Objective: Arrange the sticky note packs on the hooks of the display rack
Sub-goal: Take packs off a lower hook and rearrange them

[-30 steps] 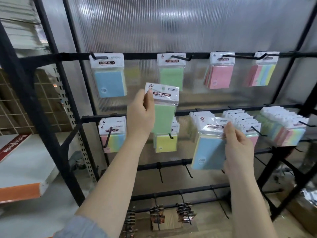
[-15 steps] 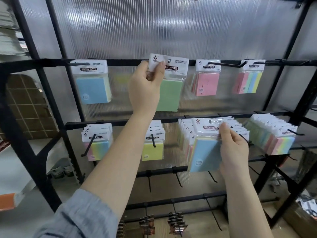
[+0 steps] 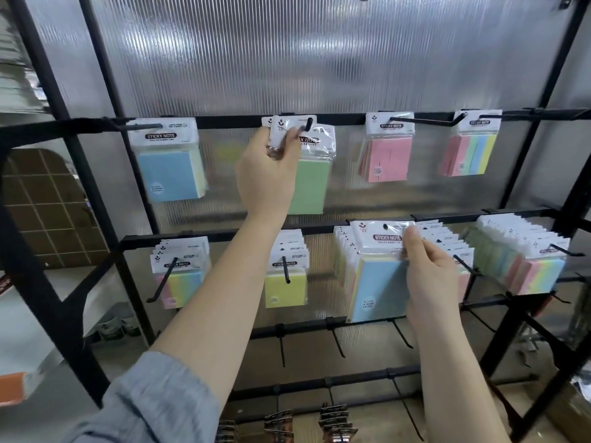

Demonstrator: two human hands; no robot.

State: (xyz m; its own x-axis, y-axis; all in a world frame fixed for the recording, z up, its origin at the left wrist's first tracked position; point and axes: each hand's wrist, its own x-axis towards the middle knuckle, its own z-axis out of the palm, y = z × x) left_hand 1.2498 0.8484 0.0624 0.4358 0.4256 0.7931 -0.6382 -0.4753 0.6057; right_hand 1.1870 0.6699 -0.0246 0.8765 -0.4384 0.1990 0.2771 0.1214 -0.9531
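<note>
Up at the top bar, the left hand (image 3: 267,174) pinches the white card top of a green sticky note pack (image 3: 308,183) between thumb and fingers. The hole in the card looks to be right at the upturned tip of the black hook (image 3: 309,123). Another green pack seems to hang just behind it, though the two are hard to tell apart.

Lower down, the right hand (image 3: 428,276) grips a blue sticky note pack (image 3: 375,279) by its right edge, fingers curled round it. That pack is not on any hook yet. It is held in front of the full row of pink packs (image 3: 444,238) on the middle bar.

Around them stands the black display rack (image 3: 351,118). A blue pack (image 3: 171,167) hangs on the top left. A pink pack (image 3: 387,155) and a striped pack (image 3: 470,148) hang on the top right. Yellow packs (image 3: 286,286) hang below the left arm.

To do this step well, I think the left hand should keep the card flat, lift the hole over the bent tip, then slide the pack back along the hook. The pack should hang straight before the fingers let go. The blue pack may need the top left hook.
</note>
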